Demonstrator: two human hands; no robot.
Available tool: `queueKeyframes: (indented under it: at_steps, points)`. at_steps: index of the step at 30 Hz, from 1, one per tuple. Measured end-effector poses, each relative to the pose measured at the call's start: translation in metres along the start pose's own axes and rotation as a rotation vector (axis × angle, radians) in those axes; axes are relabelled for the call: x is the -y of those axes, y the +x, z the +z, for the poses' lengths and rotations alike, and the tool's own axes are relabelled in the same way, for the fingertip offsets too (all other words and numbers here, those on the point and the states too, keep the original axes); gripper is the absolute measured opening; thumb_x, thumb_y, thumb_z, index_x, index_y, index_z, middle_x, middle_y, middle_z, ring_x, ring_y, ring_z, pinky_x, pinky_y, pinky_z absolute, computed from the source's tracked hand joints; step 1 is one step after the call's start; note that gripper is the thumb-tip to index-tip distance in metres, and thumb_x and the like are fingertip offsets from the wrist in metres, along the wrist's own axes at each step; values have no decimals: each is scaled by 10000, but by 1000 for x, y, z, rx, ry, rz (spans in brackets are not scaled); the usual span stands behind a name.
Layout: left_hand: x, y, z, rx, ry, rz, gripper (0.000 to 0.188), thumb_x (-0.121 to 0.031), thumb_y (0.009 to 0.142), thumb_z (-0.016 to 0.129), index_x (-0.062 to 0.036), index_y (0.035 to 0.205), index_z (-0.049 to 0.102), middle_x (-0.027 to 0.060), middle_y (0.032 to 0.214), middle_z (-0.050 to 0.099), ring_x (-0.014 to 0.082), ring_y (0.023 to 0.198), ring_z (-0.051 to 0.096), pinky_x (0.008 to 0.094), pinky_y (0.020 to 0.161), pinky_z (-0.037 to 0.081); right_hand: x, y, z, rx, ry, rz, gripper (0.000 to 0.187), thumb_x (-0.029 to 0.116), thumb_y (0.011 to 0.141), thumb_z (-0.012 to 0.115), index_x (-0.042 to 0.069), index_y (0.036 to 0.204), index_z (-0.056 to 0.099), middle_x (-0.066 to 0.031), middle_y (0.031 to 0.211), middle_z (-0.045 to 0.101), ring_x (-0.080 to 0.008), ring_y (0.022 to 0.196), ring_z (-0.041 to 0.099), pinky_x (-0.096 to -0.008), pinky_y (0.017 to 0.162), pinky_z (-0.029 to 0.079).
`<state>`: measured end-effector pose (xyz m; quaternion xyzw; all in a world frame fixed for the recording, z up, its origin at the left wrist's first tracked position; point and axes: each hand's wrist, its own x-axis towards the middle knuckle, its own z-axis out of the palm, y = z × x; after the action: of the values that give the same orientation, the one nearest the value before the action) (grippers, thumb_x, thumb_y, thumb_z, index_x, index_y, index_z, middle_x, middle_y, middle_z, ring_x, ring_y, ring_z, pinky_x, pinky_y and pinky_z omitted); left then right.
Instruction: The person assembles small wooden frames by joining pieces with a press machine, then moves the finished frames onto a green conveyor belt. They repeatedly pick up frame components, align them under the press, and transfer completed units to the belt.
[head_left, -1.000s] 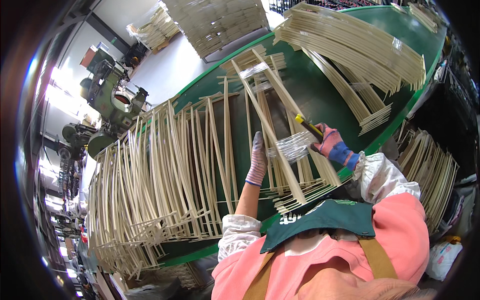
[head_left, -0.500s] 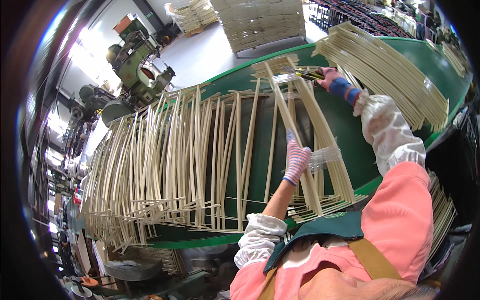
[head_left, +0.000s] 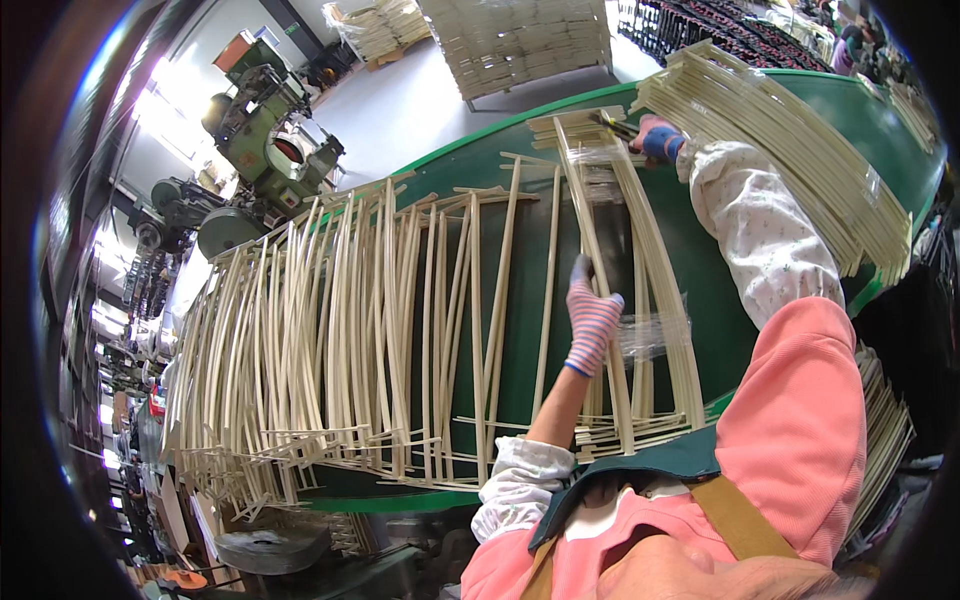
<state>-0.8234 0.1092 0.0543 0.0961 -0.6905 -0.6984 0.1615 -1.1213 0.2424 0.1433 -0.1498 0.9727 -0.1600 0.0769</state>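
Observation:
My left hand, in a pink-and-blue striped glove, is closed round the left long pale strip of a bundle at the middle of the bench. See-through film wraps this bundle near its lower end and again near its top. At the bundle's far end my right hand, gloved too, is closed on pliers with yellow-and-black handles. Their jaws are by the short crosspieces at the top; exactly what they touch is too small to tell.
Many loose pale strip frames cover the left side of the green bench. Wrapped bundles lie at the far right. Beyond the bench stand a green machine and a tall wrapped stack.
My right hand and the pliers have shifted slightly up and left along the bundle's far end. My left hand keeps its hold on the strip, which stands a little more upright.

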Motion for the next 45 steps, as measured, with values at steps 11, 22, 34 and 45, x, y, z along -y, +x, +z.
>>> queueKeyframes:
  at_steps: [11, 22, 34, 45]
  points:
    - [-12, 34, -16, 151, 118, -245, 277, -8, 593, 571, 39, 859, 628, 101, 622, 588, 175, 560, 561, 334, 531, 469, -4, -53, 48, -158, 84, 140, 406, 271, 589, 801, -18, 799, 609, -159, 770, 677, -223, 594, 681, -354, 557, 562]
    - [28, 69, -18, 151, 59, -41, 560, 22, 729, 624, 86, 1273, 506, 157, 1092, 658, 181, 924, 633, 273, 815, 500, -8, 8, 8, -399, -229, -74, 493, 411, 812, 674, 101, 1178, 562, -165, 1064, 659, -311, 1016, 635, -404, 844, 515]
    - [17, 57, -18, 173, 100, -8, 574, -137, 868, 663, 100, 1336, 430, 210, 1237, 592, 197, 1083, 580, 283, 933, 445, 40, -50, -22, 333, -141, 11, 212, 131, 772, 620, 102, 957, 719, -89, 881, 712, -209, 700, 691, -353, 564, 571]
    - [37, 66, -15, 100, 229, 72, 515, -202, 894, 598, 82, 1304, 472, 275, 1235, 567, 376, 1159, 551, 379, 989, 427, 45, 62, 86, 266, -643, -168, 284, 241, 786, 635, 95, 1021, 699, -132, 1065, 675, -313, 945, 668, -465, 780, 533]
